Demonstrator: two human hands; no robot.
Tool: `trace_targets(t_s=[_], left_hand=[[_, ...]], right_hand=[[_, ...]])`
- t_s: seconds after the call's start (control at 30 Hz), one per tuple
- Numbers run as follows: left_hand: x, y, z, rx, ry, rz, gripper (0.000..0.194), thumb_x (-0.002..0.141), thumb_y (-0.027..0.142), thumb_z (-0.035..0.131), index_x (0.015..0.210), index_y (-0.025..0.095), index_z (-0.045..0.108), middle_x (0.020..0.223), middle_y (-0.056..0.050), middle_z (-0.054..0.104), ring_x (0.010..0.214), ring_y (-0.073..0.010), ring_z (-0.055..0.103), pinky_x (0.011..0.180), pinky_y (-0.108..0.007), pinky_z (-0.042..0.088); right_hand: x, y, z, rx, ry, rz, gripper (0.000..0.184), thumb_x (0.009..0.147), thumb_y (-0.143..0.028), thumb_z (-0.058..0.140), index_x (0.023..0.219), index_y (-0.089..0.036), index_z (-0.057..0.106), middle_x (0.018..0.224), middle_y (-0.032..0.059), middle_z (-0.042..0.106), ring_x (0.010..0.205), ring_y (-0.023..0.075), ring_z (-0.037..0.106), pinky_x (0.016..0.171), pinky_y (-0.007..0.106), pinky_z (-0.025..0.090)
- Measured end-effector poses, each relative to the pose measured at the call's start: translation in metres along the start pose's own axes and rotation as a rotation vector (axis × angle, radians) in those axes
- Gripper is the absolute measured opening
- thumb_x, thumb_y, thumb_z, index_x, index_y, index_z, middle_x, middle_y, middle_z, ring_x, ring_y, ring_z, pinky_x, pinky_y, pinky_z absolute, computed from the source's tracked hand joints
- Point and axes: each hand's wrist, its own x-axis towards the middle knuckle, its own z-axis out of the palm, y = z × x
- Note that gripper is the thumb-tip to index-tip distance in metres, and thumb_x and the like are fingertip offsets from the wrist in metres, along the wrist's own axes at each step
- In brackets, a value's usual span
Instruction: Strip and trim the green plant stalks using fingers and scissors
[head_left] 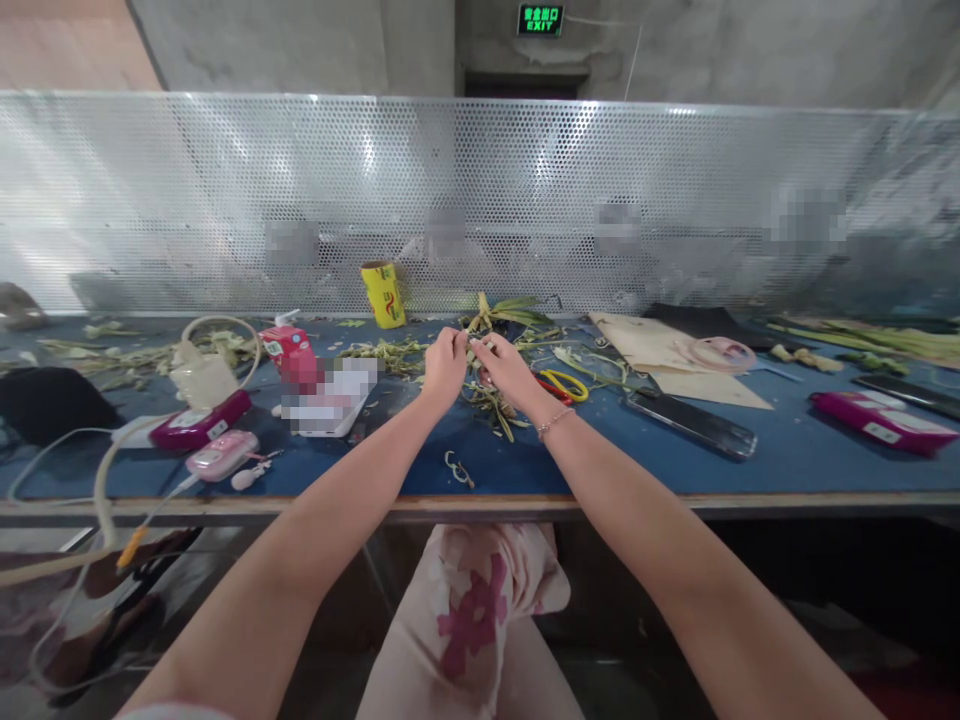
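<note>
My left hand (445, 360) and my right hand (504, 366) meet above the blue tabletop (405, 465), fingers pinched close together. Between them is a small piece of pale green plant, mostly covered by the fingers. Loose dried stems and leaves (499, 410) lie just below the hands. Behind the fingertips is a bundle of yellow-green leaves (510, 310). Scissors with yellow and red handles (564, 385) rest close by my right wrist. A curled scrap of plant (459, 468) lies near the table's front edge.
A yellow can-like roll (383, 295) stands by the perforated metal screen (300, 170). To the left are a red carton (292, 355), a white phone (334, 398), a pink device (223, 456) and cables. Rightward lie a dark phone (691, 424), brown paper (645, 350) and a purple pack (881, 420).
</note>
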Motion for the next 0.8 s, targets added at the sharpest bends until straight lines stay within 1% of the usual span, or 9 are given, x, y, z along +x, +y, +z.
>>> trace_targets(t_s=[0.13, 0.23, 0.33, 0.5, 0.57, 0.7, 0.8], left_hand=[[-0.002, 0.002, -0.001, 0.012, 0.033, 0.012, 0.021, 0.087, 0.033, 0.038, 0.074, 0.019, 0.047, 0.062, -0.001, 0.051, 0.061, -0.0131, 0.047, 0.061, -0.025, 0.033], [-0.002, 0.003, 0.0, -0.005, 0.048, 0.012, 0.022, 0.087, 0.034, 0.038, 0.073, 0.019, 0.046, 0.061, -0.001, 0.05, 0.06, -0.0127, 0.046, 0.061, -0.026, 0.034], [-0.002, 0.002, 0.002, -0.049, 0.064, -0.027, 0.025, 0.088, 0.034, 0.037, 0.068, 0.019, 0.043, 0.061, -0.001, 0.049, 0.06, -0.0122, 0.046, 0.06, -0.026, 0.034], [0.001, 0.0, 0.007, -0.119, 0.042, -0.125, 0.03, 0.088, 0.034, 0.034, 0.062, 0.02, 0.036, 0.058, 0.001, 0.044, 0.059, -0.0118, 0.044, 0.059, -0.025, 0.034], [0.001, 0.001, 0.007, -0.131, 0.022, -0.134, 0.03, 0.088, 0.034, 0.034, 0.062, 0.02, 0.036, 0.058, 0.001, 0.044, 0.058, -0.0117, 0.044, 0.059, -0.025, 0.034], [-0.001, 0.006, 0.005, -0.088, -0.02, -0.066, 0.026, 0.087, 0.031, 0.037, 0.065, 0.019, 0.039, 0.059, 0.001, 0.046, 0.06, -0.0117, 0.044, 0.06, -0.025, 0.033], [-0.003, 0.011, 0.004, -0.069, -0.086, 0.001, 0.025, 0.087, 0.031, 0.038, 0.065, 0.019, 0.04, 0.057, 0.001, 0.045, 0.058, -0.0116, 0.044, 0.06, -0.025, 0.033]], right_hand=[[-0.002, -0.002, 0.001, -0.068, 0.047, -0.045, 0.036, 0.079, -0.055, 0.046, 0.067, -0.023, 0.035, 0.045, -0.0086, 0.031, 0.035, 0.0078, 0.035, 0.039, 0.023, 0.029], [-0.004, -0.005, 0.002, -0.183, 0.141, -0.116, 0.034, 0.082, -0.052, 0.042, 0.066, -0.023, 0.035, 0.047, -0.0074, 0.032, 0.039, 0.0083, 0.036, 0.043, 0.023, 0.03], [-0.005, -0.008, 0.001, -0.283, 0.22, -0.169, 0.031, 0.083, -0.048, 0.042, 0.067, -0.022, 0.038, 0.047, -0.0067, 0.033, 0.042, 0.0091, 0.037, 0.047, 0.024, 0.03], [-0.004, -0.011, 0.0, -0.303, 0.28, -0.135, 0.027, 0.081, -0.044, 0.046, 0.067, -0.022, 0.041, 0.046, -0.0074, 0.035, 0.04, 0.0087, 0.039, 0.046, 0.023, 0.031], [-0.002, -0.011, -0.003, -0.314, 0.301, -0.139, 0.027, 0.081, -0.043, 0.046, 0.067, -0.021, 0.041, 0.046, -0.0074, 0.036, 0.04, 0.0086, 0.039, 0.046, 0.023, 0.031], [0.003, -0.006, -0.012, -0.36, 0.365, -0.172, 0.029, 0.08, -0.044, 0.046, 0.064, -0.021, 0.042, 0.047, -0.0064, 0.036, 0.043, 0.009, 0.037, 0.049, 0.023, 0.03], [0.007, -0.002, -0.018, -0.376, 0.411, -0.191, 0.031, 0.081, -0.047, 0.045, 0.063, -0.021, 0.042, 0.049, -0.0052, 0.038, 0.048, 0.0102, 0.038, 0.051, 0.024, 0.031]])
